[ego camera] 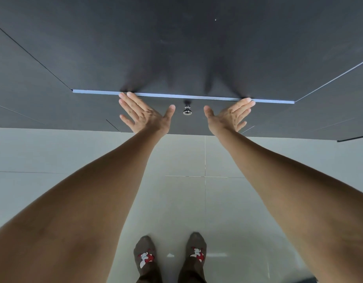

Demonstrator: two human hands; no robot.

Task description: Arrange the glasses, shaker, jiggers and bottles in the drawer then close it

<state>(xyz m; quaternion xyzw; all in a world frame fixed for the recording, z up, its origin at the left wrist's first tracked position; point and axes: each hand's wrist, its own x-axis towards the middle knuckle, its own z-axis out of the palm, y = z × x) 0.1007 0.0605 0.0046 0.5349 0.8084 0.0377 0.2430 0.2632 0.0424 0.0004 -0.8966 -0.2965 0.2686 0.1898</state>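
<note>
A dark grey drawer front (188, 121) with a small round metal knob (187, 110) sits below the dark countertop (176, 48), its pale top edge (176, 96) showing as a thin line. My left hand (142, 115) lies flat against the front to the left of the knob, fingers spread and tips at the top edge. My right hand (230, 116) lies flat to the right of the knob in the same way. Both hands hold nothing. Glasses, shaker, jiggers and bottles are not in view; the drawer's inside is hidden.
Neighbouring dark cabinet fronts run to the left (33, 111) and right (319, 119). Pale floor tiles (197, 190) lie below. My two feet in brown patterned socks (170, 258) stand on the floor close to the cabinet.
</note>
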